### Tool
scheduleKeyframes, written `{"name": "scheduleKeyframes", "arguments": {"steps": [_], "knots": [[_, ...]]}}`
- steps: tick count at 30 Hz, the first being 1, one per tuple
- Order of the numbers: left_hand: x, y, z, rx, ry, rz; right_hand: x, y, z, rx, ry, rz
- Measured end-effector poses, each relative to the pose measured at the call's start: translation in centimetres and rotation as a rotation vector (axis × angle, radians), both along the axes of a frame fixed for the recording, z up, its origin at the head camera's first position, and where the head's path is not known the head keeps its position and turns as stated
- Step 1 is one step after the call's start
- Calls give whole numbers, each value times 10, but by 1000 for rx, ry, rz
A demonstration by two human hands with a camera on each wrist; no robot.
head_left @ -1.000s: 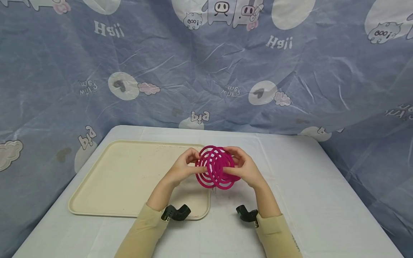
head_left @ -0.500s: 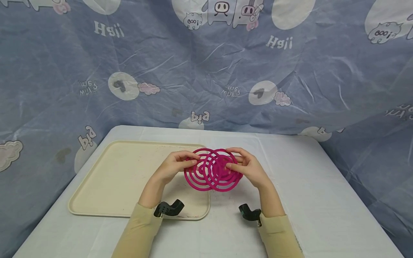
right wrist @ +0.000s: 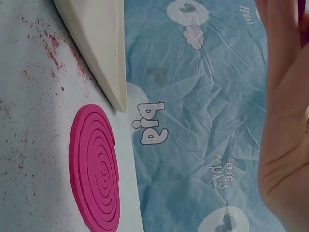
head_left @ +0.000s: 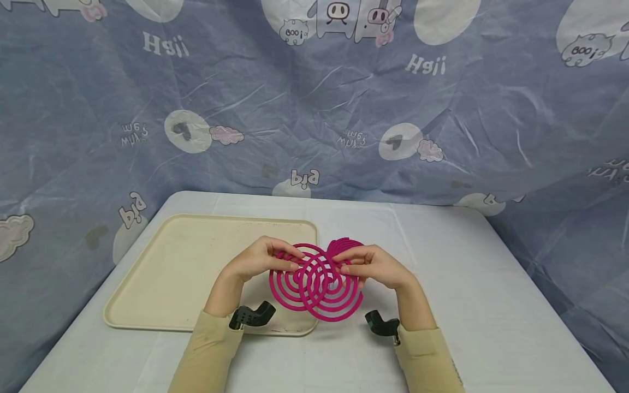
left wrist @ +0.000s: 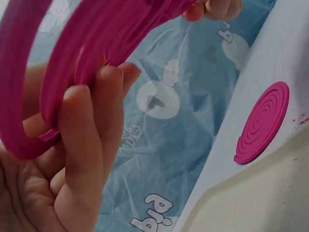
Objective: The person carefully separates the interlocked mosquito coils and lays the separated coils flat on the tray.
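A pink mosquito coil [head_left: 278, 299] is pinched between the thumb and fingers of my left hand [head_left: 250, 265]. My right hand [head_left: 378, 267] pinches a second pink mosquito coil [head_left: 334, 318] near its upper right. The two spirals overlap and look partly interlaced, tilted above the table by the tray's right edge. Behind my right fingers, another tightly wound coil [head_left: 345, 244] lies flat on the table. In the left wrist view, open loops of coil [left wrist: 72, 53] run past my left fingers. The right wrist view shows the flat coil [right wrist: 94, 169]; my right hand [right wrist: 289, 111] is cut off at the edge.
A cream tray [head_left: 196, 273] takes up the left half of the white table [head_left: 472, 305], its right edge under the held coils. Reddish crumbs [right wrist: 50, 46] are scattered on the table beside it. A blue patterned cloth [head_left: 295, 98] hangs behind and along the sides.
My left hand has moved left, and the two coils have slid further apart with less overlap. Both coils have come down towards me, and the flat coil behind now shows.
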State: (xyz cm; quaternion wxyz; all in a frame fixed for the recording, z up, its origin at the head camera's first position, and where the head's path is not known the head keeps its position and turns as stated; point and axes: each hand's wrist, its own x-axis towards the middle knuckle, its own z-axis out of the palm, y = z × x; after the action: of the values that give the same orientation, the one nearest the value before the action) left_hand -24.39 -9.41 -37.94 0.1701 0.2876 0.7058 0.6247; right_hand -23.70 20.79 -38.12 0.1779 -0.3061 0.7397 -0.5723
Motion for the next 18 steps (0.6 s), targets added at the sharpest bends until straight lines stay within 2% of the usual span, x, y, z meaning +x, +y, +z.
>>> {"name": "scheduleKeyframes", "arguments": {"steps": [7,11,18], "knots": [[0,5,1,34,0,87,1,-4,2,29,61,-139],[1,7,2,54,-11,114,3,-6,5,29,64,-181],[2,9,4,66,-22,178,4,-7,7,-33,51,-233]]}}
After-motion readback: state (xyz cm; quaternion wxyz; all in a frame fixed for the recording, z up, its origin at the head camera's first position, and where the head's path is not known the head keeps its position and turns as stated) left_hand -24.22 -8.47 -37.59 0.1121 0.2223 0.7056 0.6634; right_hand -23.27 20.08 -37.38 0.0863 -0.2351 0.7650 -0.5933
